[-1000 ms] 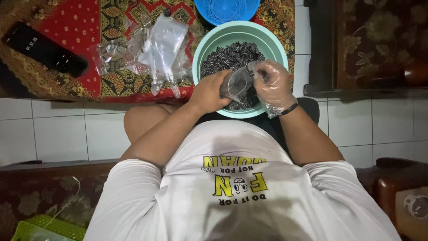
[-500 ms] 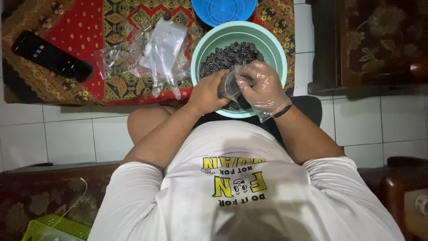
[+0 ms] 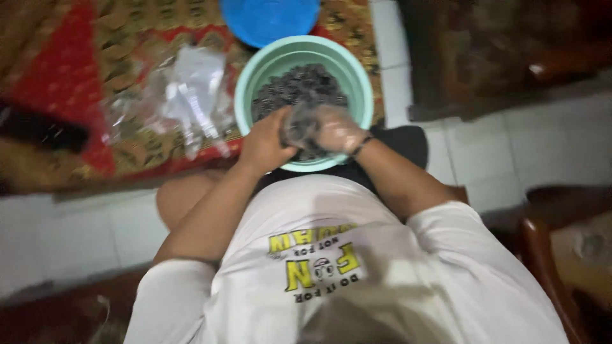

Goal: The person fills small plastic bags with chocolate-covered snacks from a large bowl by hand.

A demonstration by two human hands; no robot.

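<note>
A light green bowl (image 3: 363,83) filled with small dark pieces rests in front of my lap. Over its near edge I hold a small clear plastic bag (image 3: 298,124) with dark pieces inside. My left hand (image 3: 264,145) grips the bag's left side. My right hand (image 3: 338,130), covered by a thin clear plastic glove and with a dark band at the wrist, presses against the bag's right side above the bowl. The view is blurred.
A pile of clear plastic bags (image 3: 185,95) lies on a red patterned mat (image 3: 70,83) to the left. A blue lid or basin (image 3: 268,19) sits beyond the bowl. A black flat object (image 3: 41,130) lies at far left. White floor tiles (image 3: 510,146) extend on the right.
The camera has swung, so the whole scene shifted right and blurred. Both hands stay on the small bag, now lower over the bowl's near edge.
</note>
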